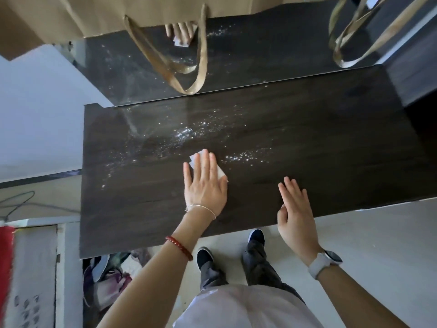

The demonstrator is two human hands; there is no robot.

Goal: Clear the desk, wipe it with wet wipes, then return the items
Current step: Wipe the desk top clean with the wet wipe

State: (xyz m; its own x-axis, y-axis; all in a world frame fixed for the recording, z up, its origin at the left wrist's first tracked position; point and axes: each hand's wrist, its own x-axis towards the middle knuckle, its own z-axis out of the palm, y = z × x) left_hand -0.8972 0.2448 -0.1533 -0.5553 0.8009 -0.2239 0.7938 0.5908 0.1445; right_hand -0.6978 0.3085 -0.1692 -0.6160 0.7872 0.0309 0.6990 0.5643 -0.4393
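Nearest the head camera, the right hand (295,209) hangs over the front edge of the desk (331,150), fingers straight and together, thumb tucked alongside, holding nothing; whether the fingertips touch the wood I cannot tell. A pale watch (324,262) sits on that wrist.

Just to its left, the left hand (204,183) lies flat on the desk, palm down, fingers extended and slightly spread, pressing on the wet wipe (221,172). The wipe sits under the fingers near the middle of the desk: a white corner pokes out past the fingertips on the far left side, and a white edge shows along the right side of the hand. It looks folded small, mostly covered. A thin chain and a red bead bracelet (179,247) circle that forearm.

The desk is dark wood grain, with glittering wet streaks (184,136) beyond and beside the wipe. At the back, a mirror (260,55) meets the desk and reflects fingers on the wipe. Tan bag handles (165,62) hang in front of the mirror.
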